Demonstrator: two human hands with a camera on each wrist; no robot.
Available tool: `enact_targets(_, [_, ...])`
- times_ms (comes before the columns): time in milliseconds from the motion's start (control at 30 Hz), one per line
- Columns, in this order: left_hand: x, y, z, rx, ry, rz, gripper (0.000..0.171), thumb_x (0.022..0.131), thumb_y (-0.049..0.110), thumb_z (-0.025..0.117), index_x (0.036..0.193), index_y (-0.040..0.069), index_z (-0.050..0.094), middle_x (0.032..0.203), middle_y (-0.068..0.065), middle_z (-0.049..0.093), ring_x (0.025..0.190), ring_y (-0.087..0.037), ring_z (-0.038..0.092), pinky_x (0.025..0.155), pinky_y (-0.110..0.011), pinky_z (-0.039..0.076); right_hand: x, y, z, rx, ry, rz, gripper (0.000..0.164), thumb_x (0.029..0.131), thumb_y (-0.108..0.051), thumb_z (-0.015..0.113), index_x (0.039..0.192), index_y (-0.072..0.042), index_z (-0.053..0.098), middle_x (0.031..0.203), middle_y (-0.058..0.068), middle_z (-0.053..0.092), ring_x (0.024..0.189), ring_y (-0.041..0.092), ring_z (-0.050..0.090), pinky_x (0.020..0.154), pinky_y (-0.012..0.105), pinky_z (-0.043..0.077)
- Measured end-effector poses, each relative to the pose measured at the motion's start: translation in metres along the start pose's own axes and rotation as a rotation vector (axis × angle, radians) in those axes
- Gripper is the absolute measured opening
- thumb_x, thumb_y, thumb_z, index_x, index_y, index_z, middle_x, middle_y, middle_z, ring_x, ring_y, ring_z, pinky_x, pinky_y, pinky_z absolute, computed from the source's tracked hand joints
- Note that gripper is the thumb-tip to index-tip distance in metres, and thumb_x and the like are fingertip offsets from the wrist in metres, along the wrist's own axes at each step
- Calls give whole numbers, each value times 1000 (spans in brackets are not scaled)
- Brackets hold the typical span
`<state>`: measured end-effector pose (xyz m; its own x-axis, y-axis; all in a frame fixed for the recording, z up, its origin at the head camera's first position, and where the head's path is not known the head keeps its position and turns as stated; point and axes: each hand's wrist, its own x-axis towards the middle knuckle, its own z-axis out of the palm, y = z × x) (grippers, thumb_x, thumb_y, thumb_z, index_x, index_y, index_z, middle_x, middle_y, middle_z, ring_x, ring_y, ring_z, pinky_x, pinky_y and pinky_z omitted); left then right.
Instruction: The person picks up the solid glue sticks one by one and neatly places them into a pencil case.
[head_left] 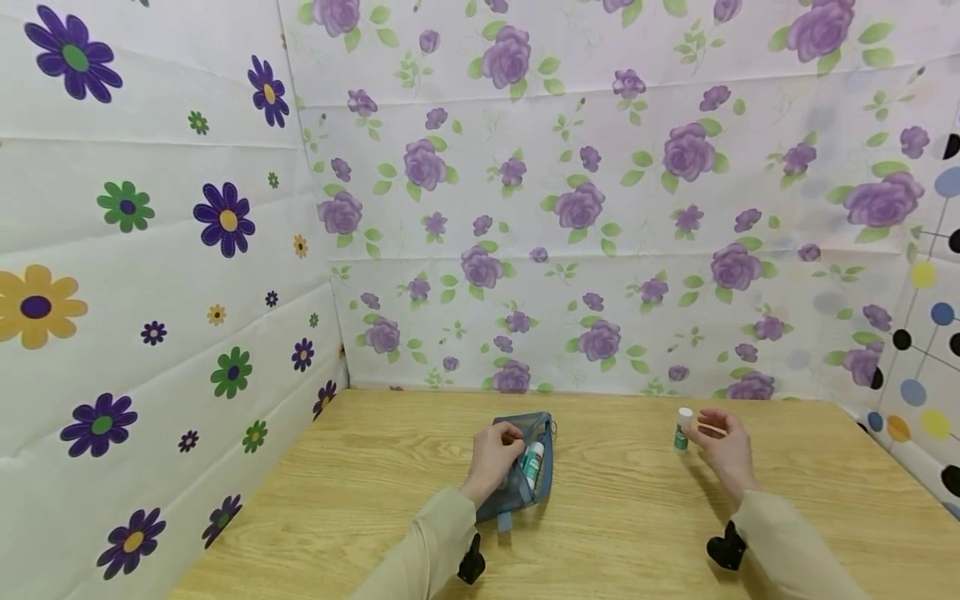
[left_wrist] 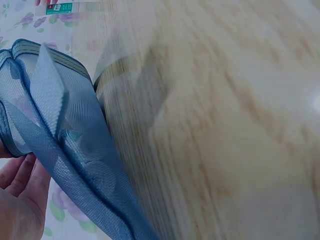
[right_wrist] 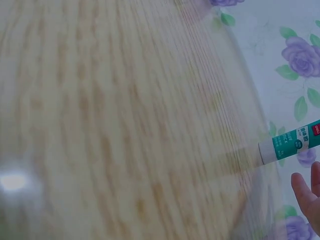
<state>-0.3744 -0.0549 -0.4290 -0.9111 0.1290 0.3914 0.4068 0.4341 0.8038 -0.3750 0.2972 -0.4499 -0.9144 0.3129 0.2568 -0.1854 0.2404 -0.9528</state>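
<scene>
A blue mesh zip pouch (head_left: 546,467) lies at the centre front of the table, its mouth gaping. My left hand (head_left: 495,454) grips the pouch by its upper edge; in the left wrist view, fingers (left_wrist: 27,185) show beside the mesh. A glue stick (head_left: 534,465) with a white cap and green label sits in the pouch. To the right, another glue stick (head_left: 682,429) stands upright on the table, white cap up. Close beside it is my right hand (head_left: 726,450), fingers loosely bent. The right wrist view shows its fingertips apart from the green-labelled tube (right_wrist: 292,144).
The wooden table (head_left: 615,517) runs back to a wall sheet (head_left: 465,192) printed with purple roses. A daisy-printed sheet (head_left: 165,275) hangs at the left, a dotted one (head_left: 930,350) at the right. Black straps (head_left: 726,547) hang from both wrists.
</scene>
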Motion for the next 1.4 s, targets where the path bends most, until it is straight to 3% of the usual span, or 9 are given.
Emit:
enact_targets(233, [-1,1,-1,-8,-6,-3,10,84,1,58,91,-3,64,74,0,56,60,-13,50,51,-27,43,3,2,2,-14,-13,-20,56,85,-16,64,128,5,35,123,23,40,109,35,42,68,15,42])
enact_targets(433, [-2,1,-1,-7,-9,-4,10,84,1,58,91,-4,64,73,-1,56,60,-13,51,51,-27,43,4,5,4,-14,-37,-34,55,85,-14,63,128,6,34,121,25,41,108,35,41,69,15,41])
enact_targets(833, [-3,2,-1,4,-4,-10,9,84,2,58,89,1,65,74,1,56,60,-13,51,51,-27,43,4,2,9,-55,-57,-14,50,84,-5,62,124,9,34,118,26,42,99,30,49,73,25,45])
enact_targets(1033, [-2,1,0,-2,-4,-10,9,84,1,58,90,-1,64,74,0,56,60,-13,51,51,-27,43,3,1,12,-67,-74,6,49,86,-5,59,125,10,33,119,28,40,104,36,45,73,27,45])
enact_targets(1200, [-4,1,-1,-38,3,32,9,84,1,57,89,-1,64,73,0,56,59,-13,51,51,-28,44,2,1,12,-39,-85,37,49,88,-4,56,127,10,31,121,28,38,107,39,42,79,37,45])
enact_targets(1333, [-6,2,-3,-48,10,92,9,84,1,55,88,-2,63,72,1,55,58,-12,51,49,-27,43,3,2,12,-48,-82,41,48,88,-4,56,127,10,32,120,28,38,106,39,42,79,39,45])
enact_targets(1400, [-6,3,-3,-40,8,78,10,84,1,55,89,-2,63,73,0,55,59,-13,51,50,-27,43,3,2,12,-47,-81,43,48,88,-5,56,127,10,32,120,28,38,106,39,43,79,39,45])
